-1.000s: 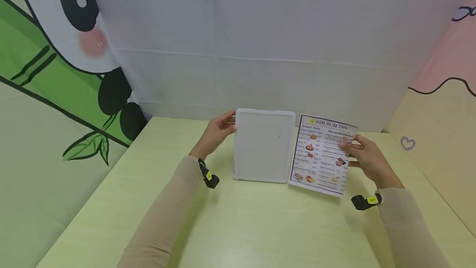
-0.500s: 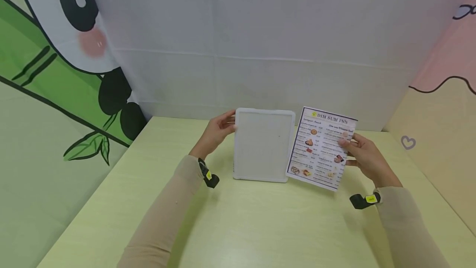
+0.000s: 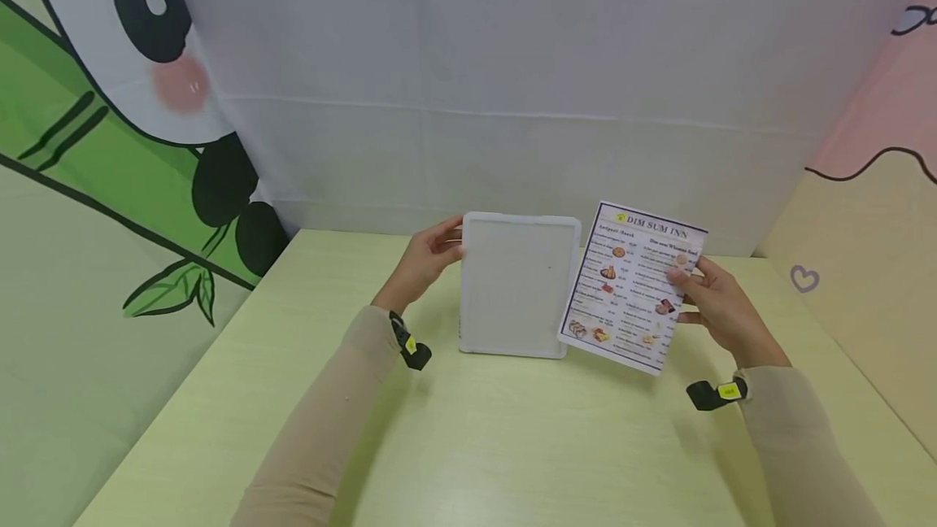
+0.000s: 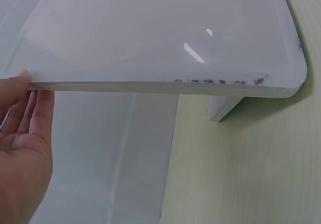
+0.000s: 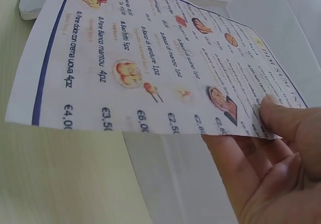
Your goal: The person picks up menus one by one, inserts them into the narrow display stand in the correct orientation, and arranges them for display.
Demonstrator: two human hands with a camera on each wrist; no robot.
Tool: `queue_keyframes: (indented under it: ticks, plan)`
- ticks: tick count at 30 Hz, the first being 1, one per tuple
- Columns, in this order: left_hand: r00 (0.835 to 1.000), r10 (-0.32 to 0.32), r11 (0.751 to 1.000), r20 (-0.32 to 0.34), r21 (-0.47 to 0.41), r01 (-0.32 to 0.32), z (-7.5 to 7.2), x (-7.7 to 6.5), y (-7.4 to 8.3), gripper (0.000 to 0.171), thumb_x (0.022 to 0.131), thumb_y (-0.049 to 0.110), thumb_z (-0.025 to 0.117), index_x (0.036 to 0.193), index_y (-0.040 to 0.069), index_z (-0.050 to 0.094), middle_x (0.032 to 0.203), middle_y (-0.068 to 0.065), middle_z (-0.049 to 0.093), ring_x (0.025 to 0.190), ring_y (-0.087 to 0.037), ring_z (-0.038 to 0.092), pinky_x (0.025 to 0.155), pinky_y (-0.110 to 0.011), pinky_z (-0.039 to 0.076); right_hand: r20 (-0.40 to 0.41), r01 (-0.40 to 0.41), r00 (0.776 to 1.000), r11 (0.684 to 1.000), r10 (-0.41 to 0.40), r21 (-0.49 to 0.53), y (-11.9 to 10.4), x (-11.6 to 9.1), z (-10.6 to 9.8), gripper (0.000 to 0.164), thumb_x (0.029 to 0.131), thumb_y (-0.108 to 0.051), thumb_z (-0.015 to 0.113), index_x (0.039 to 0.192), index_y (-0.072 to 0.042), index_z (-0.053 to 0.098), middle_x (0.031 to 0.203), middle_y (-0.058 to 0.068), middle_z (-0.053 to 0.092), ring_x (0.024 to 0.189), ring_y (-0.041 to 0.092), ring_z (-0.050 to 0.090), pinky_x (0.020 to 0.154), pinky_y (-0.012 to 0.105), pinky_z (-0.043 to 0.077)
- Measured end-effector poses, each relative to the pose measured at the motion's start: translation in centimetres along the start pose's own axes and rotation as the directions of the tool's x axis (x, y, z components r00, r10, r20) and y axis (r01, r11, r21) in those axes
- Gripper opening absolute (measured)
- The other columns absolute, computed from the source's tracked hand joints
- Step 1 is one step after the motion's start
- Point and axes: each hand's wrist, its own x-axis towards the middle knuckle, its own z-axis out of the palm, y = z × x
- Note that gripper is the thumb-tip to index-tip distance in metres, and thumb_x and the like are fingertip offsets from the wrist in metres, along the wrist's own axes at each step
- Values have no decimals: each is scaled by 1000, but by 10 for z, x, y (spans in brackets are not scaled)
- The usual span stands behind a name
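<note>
A white framed board (image 3: 516, 287) stands upright near the back of the table; a leg sticks out behind it in the left wrist view. My left hand (image 3: 423, 264) grips its left edge near the top, thumb on the front and fingers behind. Between the thumb and fingers of my right hand (image 3: 725, 307) is a paper menu (image 3: 629, 287) headed "DIM SUM INN", pinched by its right edge. The menu is tilted and off the table, its lower left corner overlapping the board's right edge in the head view. In the left wrist view, dark specks mark the board's (image 4: 165, 38) edge.
The pale wooden table (image 3: 454, 437) runs back to a white cloth wall (image 3: 527, 80). A panda and bamboo picture (image 3: 154, 104) covers the left side. A pink and cream panel (image 3: 864, 267) stands on the right.
My right hand has raised the menu slightly, shifted it left toward the board and tilted it more. The left hand and the board have stayed in place.
</note>
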Motion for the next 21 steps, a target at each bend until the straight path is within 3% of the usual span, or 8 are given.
queue_keyframes:
  ticks: [21]
  plan:
    - [1000, 17, 1000, 7, 0, -17, -1, 0, -2, 58, 95, 9, 59, 148, 15, 38, 139, -12, 52, 127, -26, 53, 106, -41, 45, -17, 6, 1000, 998, -5, 70, -2, 1, 2, 48, 99, -31, 53, 145, -24, 39, 101, -20, 69, 82, 11, 69, 67, 30, 59]
